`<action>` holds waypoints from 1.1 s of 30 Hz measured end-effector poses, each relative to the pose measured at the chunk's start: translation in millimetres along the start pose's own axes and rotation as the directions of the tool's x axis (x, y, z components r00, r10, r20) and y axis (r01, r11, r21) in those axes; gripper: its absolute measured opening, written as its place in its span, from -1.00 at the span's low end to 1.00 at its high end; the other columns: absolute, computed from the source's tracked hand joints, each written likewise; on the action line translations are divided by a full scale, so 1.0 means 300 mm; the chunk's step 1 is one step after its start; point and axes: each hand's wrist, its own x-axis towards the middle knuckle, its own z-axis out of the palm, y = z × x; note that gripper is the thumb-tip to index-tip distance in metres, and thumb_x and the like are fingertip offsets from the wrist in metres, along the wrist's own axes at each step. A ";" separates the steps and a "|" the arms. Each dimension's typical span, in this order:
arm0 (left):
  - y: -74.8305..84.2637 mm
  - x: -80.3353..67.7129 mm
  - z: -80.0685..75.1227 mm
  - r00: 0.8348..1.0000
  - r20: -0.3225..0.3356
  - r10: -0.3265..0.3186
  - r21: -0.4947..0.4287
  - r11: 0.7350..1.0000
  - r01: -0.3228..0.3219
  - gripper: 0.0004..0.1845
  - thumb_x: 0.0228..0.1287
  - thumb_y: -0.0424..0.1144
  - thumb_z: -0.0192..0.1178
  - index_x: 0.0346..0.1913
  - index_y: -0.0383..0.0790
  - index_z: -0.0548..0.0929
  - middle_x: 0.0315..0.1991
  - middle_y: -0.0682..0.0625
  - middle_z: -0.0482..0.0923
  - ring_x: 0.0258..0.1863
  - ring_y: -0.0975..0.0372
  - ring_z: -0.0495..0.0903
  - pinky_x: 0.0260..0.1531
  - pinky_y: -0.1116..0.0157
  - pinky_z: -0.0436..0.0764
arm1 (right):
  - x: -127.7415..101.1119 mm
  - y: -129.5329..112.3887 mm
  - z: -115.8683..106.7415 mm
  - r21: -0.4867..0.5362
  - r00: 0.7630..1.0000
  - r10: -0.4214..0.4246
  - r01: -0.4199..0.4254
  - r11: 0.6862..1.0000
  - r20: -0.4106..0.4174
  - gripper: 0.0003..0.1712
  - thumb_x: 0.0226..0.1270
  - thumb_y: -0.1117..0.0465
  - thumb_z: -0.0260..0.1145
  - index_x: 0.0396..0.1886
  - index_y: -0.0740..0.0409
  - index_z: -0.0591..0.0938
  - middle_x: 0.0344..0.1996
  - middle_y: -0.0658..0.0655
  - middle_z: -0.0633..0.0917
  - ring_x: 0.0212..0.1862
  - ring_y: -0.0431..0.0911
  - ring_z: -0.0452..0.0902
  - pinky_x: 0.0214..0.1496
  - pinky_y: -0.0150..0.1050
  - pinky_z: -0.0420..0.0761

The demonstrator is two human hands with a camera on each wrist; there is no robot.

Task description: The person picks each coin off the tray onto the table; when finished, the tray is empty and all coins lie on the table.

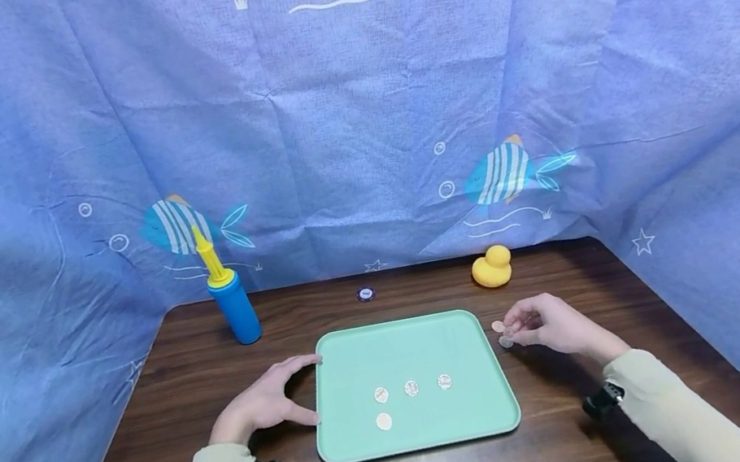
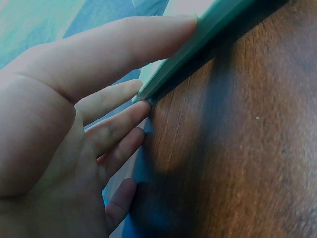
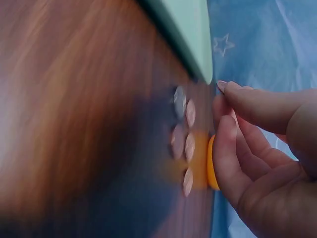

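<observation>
A mint-green tray [image 1: 332,353] lies in the middle of a dark wooden table [image 1: 200,360]. On it are several coins [image 1: 411,388], three in a row and one below. My left hand [image 1: 266,402] rests at the tray's left edge with straight, spread fingers. In the left wrist view the left hand [image 2: 74,99] touches the tray's rim [image 2: 198,44] with thumb and fingertips. My right hand [image 1: 550,327] hovers just right of the tray over loose coins [image 1: 498,326] on the table. In the right wrist view the right hand [image 3: 257,148] has curved fingers beside several coins [image 3: 189,146], with nothing between them.
A blue pump with a yellow handle [image 1: 232,305] stands at the back left. A yellow rubber duck [image 1: 492,267] sits at the back right, and a small blue disc [image 1: 366,293] lies between them. Blue fish-print cloth walls [image 1: 347,103] enclose three sides.
</observation>
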 end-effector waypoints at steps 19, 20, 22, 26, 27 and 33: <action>-0.002 0.001 -0.005 1.000 0.003 -0.009 -0.001 1.000 0.009 0.05 -0.05 -0.02 0.70 0.57 0.14 0.41 0.62 -0.18 0.17 0.59 -0.21 0.07 0.39 -0.38 0.26 | -0.074 0.152 -0.028 -0.223 0.992 0.010 -0.037 0.974 -0.123 -0.87 0.22 0.38 0.56 -0.31 0.15 0.76 -0.43 -0.06 0.74 -0.38 -0.31 0.63 -0.26 -0.31 0.68; 0.000 0.001 -0.005 1.000 0.002 -0.010 0.002 1.000 0.010 0.05 -0.05 -0.02 0.70 0.57 0.14 0.41 0.62 -0.18 0.17 0.59 -0.21 0.07 0.38 -0.38 0.26 | -0.075 0.154 -0.029 -0.236 0.992 0.009 -0.039 0.971 -0.126 -0.88 0.24 0.36 0.56 -0.30 0.14 0.76 -0.43 -0.07 0.74 -0.39 -0.31 0.63 -0.27 -0.31 0.67; 0.001 0.000 -0.005 1.000 -0.001 -0.013 0.007 1.000 0.013 0.05 -0.05 -0.01 0.70 0.57 0.14 0.41 0.62 -0.18 0.17 0.59 -0.20 0.08 0.38 -0.39 0.27 | -0.075 0.156 -0.027 -0.258 0.991 0.002 -0.037 0.966 -0.133 -0.89 0.23 0.36 0.56 -0.30 0.14 0.77 -0.44 -0.07 0.75 -0.40 -0.31 0.62 -0.29 -0.30 0.65; 0.005 -0.001 -0.004 1.000 -0.001 -0.013 0.013 1.000 0.014 0.05 -0.05 -0.01 0.70 0.57 0.13 0.40 0.62 -0.18 0.17 0.59 -0.21 0.07 0.38 -0.39 0.26 | -0.078 0.158 -0.025 -0.293 0.991 -0.010 -0.031 0.956 -0.135 -0.90 0.22 0.37 0.56 -0.31 0.16 0.78 -0.46 -0.08 0.75 -0.43 -0.31 0.60 -0.31 -0.29 0.62; 0.006 -0.002 -0.004 1.000 -0.002 -0.014 0.014 1.000 0.014 0.05 -0.05 -0.01 0.70 0.57 0.13 0.40 0.62 -0.19 0.17 0.59 -0.21 0.07 0.38 -0.39 0.26 | -0.078 0.158 -0.024 -0.295 0.991 -0.005 -0.036 0.955 -0.137 -0.90 0.22 0.36 0.56 -0.31 0.16 0.78 -0.46 -0.07 0.75 -0.43 -0.31 0.60 -0.31 -0.29 0.62; 0.006 0.000 -0.004 1.000 -0.006 -0.016 0.021 1.000 0.016 0.06 -0.05 -0.01 0.70 0.57 0.12 0.41 0.62 -0.19 0.18 0.59 -0.21 0.09 0.37 -0.38 0.28 | -0.081 0.158 -0.029 -0.314 0.990 0.031 -0.072 0.947 -0.134 -0.92 0.24 0.32 0.55 -0.31 0.12 0.79 -0.46 -0.10 0.73 -0.41 -0.31 0.60 -0.27 -0.28 0.63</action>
